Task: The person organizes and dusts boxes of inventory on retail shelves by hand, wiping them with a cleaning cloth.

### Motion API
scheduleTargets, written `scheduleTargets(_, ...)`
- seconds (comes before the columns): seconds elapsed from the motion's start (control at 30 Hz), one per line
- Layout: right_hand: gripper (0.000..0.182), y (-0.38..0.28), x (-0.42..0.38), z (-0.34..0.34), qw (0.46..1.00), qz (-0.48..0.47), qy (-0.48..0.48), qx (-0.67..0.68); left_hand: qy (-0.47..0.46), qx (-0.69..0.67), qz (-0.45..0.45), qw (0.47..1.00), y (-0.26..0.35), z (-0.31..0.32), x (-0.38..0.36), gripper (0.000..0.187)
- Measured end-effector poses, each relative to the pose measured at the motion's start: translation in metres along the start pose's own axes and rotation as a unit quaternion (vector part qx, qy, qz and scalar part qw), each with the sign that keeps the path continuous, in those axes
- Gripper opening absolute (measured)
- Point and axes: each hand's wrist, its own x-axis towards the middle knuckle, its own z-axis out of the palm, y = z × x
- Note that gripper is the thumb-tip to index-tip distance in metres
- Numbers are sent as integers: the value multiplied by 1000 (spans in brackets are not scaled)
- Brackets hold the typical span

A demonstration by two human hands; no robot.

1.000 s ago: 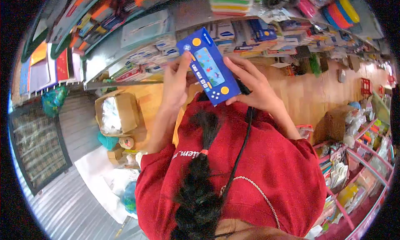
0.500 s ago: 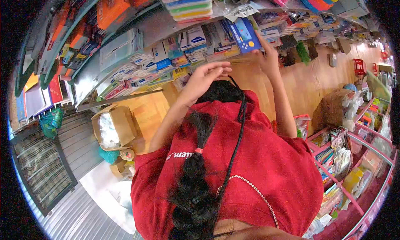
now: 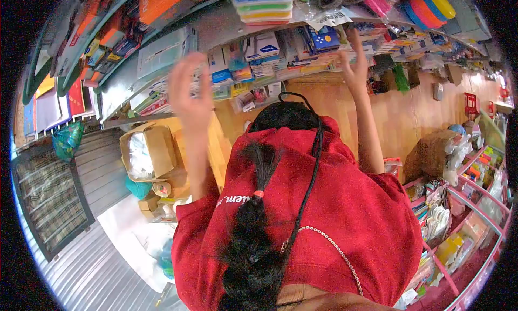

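Blue box on shelf, right hand just beside it, fingers spread.
Right hand [image 3: 356, 68]: thumb and fingers apart, fingertips by the box's right side; contact, can't tell. Left hand [image 3: 190, 89]: raised, motion-blurred, fingers loosely extended, nearest the clear case [image 3: 162, 57]; exact finger spacing unclear. Blue box [image 3: 325, 40]: deep blue, glossy-looking face, one round yellow button print plus a cluster of white dots. Only one end shows; rest is hidden under the shelf edge and white packet [image 3: 328, 18]. Packaged goods [image 3: 262, 45] sit left of it, stacked colored trays [image 3: 263, 6] above-left, wood floor [image 3: 399, 116] below.
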Motion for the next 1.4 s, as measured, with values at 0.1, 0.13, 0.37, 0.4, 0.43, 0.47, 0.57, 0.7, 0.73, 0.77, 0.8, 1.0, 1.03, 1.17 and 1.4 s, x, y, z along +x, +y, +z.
scheduleTargets(0.1,41,-23,-17,-9,999,25,22,-17,56,222,56,972,-30,-30,26,48)
scheduleTargets(0.13,36,-29,-22,-10,999,28,12,-19,10,266,54,963,-47,-33,26,51)
scheduleTargets(0.37,19,-71,-35,12,999,-9,-39,-12,-97,311,83,942,-93,-40,9,56)
scheduleTargets(0.4,19,-81,-33,18,998,-13,-53,-3,-102,311,101,940,-94,-42,9,57)
scheduleTargets(0.43,21,-90,-30,24,996,-20,-90,8,-126,306,125,935,-91,-46,8,57)
scheduleTargets(0.47,24,-100,-27,30,992,-27,-125,19,-149,300,151,930,-86,-50,8,57)
scheduleTargets(0.57,39,-131,-21,50,953,53,-257,149,-197,242,241,919,-67,-49,-5,56)
scheduleTargets(0.7,58,-130,-31,70,878,124,-406,219,-278,125,297,905,-34,-40,-13,50)
scheduleTargets(0.73,61,-130,-35,73,864,139,-433,214,-291,102,296,904,-35,-36,-16,51)
scheduleTargets(0.77,63,-132,-39,73,856,164,-449,197,-304,79,296,902,-39,-29,-21,53)
scheduleTargets(0.8,65,-135,-42,73,847,188,-464,179,-315,55,297,900,-43,-23,-24,55)
scheduleTargets(1.0,65,-131,-49,98,857,271,-395,189,-384,78,203,897,-37,-17,-23,68)
scheduleTargets(1.03,65,-124,-48,109,881,224,-378,174,-390,56,186,900,-36,-19,-24,69)
scheduleTargets(1.17,62,-108,-37,148,917,170,-348,97,-366,12,139,920,-44,-15,-33,65)
scheduleTargets(1.4,61,-100,-34,182,937,192,-271,103,-310,53,57,948,-97,32,-35,58)
